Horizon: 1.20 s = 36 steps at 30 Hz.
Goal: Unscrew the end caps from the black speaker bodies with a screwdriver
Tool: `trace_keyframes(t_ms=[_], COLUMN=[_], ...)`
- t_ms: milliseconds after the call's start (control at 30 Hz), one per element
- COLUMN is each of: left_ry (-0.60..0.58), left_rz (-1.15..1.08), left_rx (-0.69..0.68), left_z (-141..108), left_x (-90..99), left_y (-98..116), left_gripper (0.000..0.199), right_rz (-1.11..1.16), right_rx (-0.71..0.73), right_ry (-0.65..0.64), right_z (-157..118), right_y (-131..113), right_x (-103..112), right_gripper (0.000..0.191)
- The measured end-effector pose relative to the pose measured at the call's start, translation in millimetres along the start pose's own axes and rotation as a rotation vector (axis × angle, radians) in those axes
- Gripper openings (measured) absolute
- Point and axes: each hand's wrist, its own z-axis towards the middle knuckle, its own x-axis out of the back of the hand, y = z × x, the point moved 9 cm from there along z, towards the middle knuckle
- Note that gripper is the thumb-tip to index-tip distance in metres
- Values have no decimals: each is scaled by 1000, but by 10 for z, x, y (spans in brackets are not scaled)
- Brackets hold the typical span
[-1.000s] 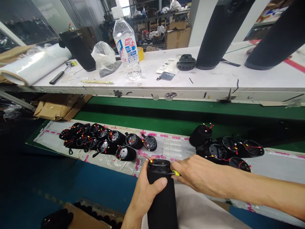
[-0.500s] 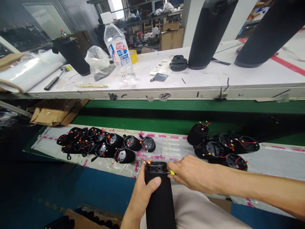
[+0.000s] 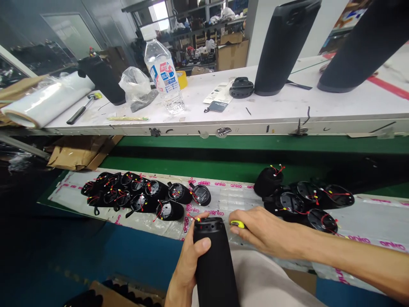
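My left hand [image 3: 188,260] is wrapped round a black fabric-covered speaker tube [image 3: 214,268], thumb across its front. The tube stands near upright by my lap, its open ringed top up, with thin red wires and small connectors at the rim. To its right, apart from the rim, my right hand [image 3: 255,230] is closed on a small tool with a yellow end [image 3: 237,224]; most of it is hidden in the fingers, so its kind does not show. Several similar tubes [image 3: 166,209] with red wires lie on the left of the padded sheet.
More black tubes [image 3: 292,202] lie to the right of my right hand. Above, a white shelf [image 3: 191,111] holds a water bottle [image 3: 164,76], a hammer [image 3: 83,108], a black end part [image 3: 241,87] and tall black speakers [image 3: 284,51]. A cardboard box [image 3: 105,294] sits below left.
My right hand has drawn away from the tube's rim to the right with the yellow-ended tool, which now shows more. My left hand still holds the tube. The view has shifted slightly.
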Motion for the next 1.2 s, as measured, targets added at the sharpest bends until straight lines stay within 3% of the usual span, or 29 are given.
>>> trace_keyframes(t_ms=[133, 400, 600, 933, 1200], left_ry=[39, 72, 67, 186, 280], left_rz=[108, 240, 331, 509, 591], left_rx=[-46, -102, -89, -163, -199], left_z=[-52, -132, -108, -173, -251], left_x=[3, -39, -80, -41, -38], left_y=[110, 285, 289, 393, 389], left_gripper=[84, 90, 88, 85, 84], right_rz=[-77, -139, -180, -255, -446], right_rx=[-34, 29, 10, 56, 157], right_ry=[-82, -85, -128, -134, -96], right_z=[24, 79, 79, 105, 57], right_y=[-86, -219, -245, -280, -327], right_x=[32, 93, 80, 26, -118], right_gripper=[26, 19, 20, 17, 15])
